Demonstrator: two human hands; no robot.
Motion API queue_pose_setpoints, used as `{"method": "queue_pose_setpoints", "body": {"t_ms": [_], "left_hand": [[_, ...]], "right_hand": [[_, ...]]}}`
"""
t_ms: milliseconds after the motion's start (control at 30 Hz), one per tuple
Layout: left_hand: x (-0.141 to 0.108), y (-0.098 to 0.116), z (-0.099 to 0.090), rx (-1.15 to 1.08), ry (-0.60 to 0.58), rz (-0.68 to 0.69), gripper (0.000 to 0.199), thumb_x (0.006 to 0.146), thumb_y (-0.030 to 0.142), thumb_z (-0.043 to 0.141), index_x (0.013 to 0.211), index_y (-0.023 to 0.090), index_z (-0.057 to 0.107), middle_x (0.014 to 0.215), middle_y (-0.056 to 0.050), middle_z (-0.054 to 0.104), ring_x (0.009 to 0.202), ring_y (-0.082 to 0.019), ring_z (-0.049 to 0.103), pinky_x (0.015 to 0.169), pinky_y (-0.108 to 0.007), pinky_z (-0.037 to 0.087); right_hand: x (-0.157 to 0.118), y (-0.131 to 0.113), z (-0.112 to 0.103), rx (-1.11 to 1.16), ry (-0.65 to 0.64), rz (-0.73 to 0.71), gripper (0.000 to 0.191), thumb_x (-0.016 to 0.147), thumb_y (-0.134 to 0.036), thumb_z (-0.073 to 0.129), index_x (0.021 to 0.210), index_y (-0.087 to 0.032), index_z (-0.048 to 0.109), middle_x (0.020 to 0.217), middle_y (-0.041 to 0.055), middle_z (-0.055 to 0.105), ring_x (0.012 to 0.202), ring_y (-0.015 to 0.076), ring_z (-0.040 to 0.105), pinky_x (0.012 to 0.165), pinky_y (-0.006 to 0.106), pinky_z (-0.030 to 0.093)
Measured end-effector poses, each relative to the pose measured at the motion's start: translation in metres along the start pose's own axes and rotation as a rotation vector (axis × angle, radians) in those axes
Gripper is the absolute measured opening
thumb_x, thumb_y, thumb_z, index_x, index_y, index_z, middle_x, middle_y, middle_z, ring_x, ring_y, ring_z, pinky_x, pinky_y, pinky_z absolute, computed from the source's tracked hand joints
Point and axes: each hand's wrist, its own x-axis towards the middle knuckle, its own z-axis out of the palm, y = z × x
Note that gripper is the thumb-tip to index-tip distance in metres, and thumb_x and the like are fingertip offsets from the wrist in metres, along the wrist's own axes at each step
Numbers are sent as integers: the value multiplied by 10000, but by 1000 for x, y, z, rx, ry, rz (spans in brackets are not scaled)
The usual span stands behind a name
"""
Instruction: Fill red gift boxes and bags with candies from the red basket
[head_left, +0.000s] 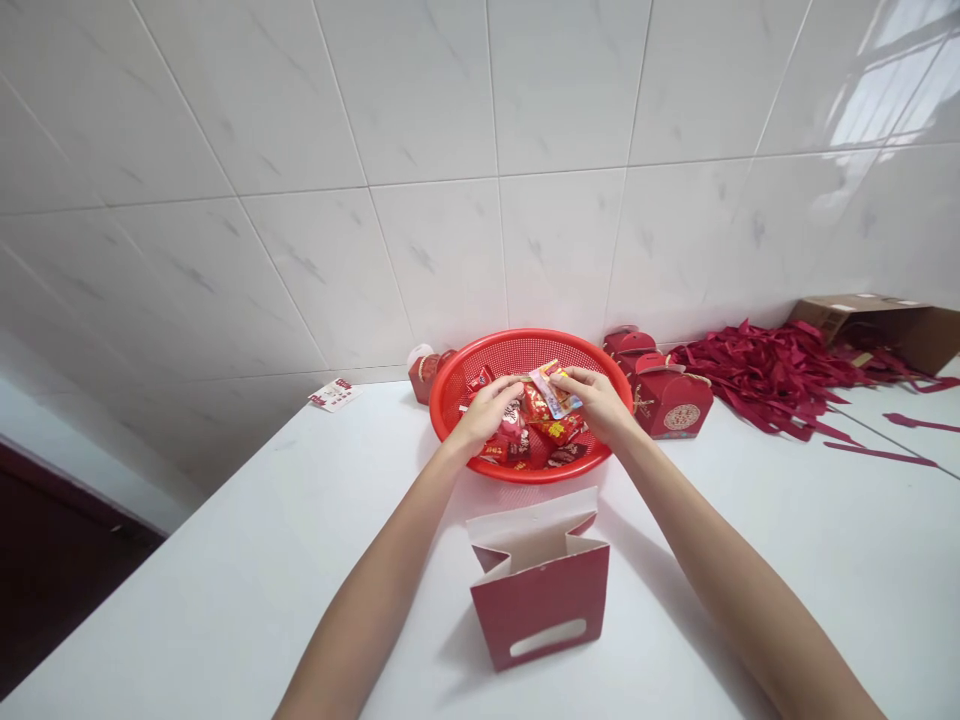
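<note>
Over a red plastic basket (442, 425) of wrapped sweets (517, 450), both my hands are close together. My right hand (600, 398) pinches a small colourful packet (556, 390), pale blue with yellow and orange, by its upper right edge. My left hand (491, 408) is closed at the fingertips beside that packet, just above red and gold wrappers; what it grips, if anything, is unclear. Between my forearms a dark red paper gift box (540, 605) stands unfolded at the top, its pale inside showing and a handle slot in its front flap.
Closed red gift boxes (671, 400) stand right of the basket, and another small red box (426, 375) is behind its left side. Dark red ribbons (765, 375) spill from a cardboard box (892, 325). A printed card (334, 395) lies by the tiled wall (435, 240).
</note>
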Motion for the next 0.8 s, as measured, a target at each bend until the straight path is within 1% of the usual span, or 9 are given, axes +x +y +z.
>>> {"method": "queue_pose_setpoints", "body": {"t_ms": [67,200,267,333,433,533,600,667,800], "left_hand": [[0,-1,-1,24,-16,-13,273,823,347,647,1014,177,745,1078,-61,752,1091,-249,649,951,-345,502],[-3,0,-2,50,-160,13,350,807,443,675,999,163,758,990,-62,762,986,-248,666,897,-358,515],[-3,-1,-2,51,-191,37,384,803,477,673,1004,161,755,973,-62,760,953,-246,668,875,-359,519],[-3,-2,-3,71,-157,64,397,786,503,685,966,155,752,931,-61,754,929,-246,666,852,-355,518],[0,-6,-5,111,-50,103,388,761,526,699,845,148,720,831,-44,722,846,-226,654,784,-326,514],[1,-7,-6,144,46,158,363,778,521,665,768,159,660,752,-18,666,756,-188,616,697,-287,494],[1,-6,-6,152,93,188,338,790,505,641,741,170,625,738,-9,641,746,-177,599,681,-274,487],[1,-4,-5,137,109,177,317,786,492,632,740,179,611,765,-11,645,769,-181,606,690,-275,494],[-1,-1,-2,117,48,123,326,771,493,634,866,185,684,896,-38,705,871,-218,649,758,-312,521]], "right_hand": [[0,-1,1,-1,-15,-19,351,604,-501,829,717,-198,690,700,-2,656,641,152,586,601,274,441],[-1,-3,2,-14,-30,-30,357,611,-512,823,726,-201,690,705,-1,661,650,163,595,626,287,457],[-1,-2,2,-12,-39,-25,355,611,-508,824,727,-202,686,711,-1,666,657,163,600,635,289,463],[0,0,2,-4,-55,-21,353,612,-500,828,728,-202,679,716,-7,666,658,155,602,640,283,466],[1,1,2,24,-69,-3,368,616,-493,833,786,-206,679,753,-11,671,655,148,610,624,277,478],[2,2,1,46,-54,57,422,601,-497,845,876,-226,672,811,-4,685,658,168,632,594,294,509],[1,2,1,34,-35,91,452,581,-488,859,900,-236,661,820,2,692,652,182,640,573,306,522],[1,2,1,9,-29,97,448,568,-469,865,891,-237,658,781,-2,688,622,177,627,549,300,512],[-1,2,2,-39,-88,53,380,591,-445,842,856,-216,697,729,-8,680,619,160,615,558,272,492]]}}
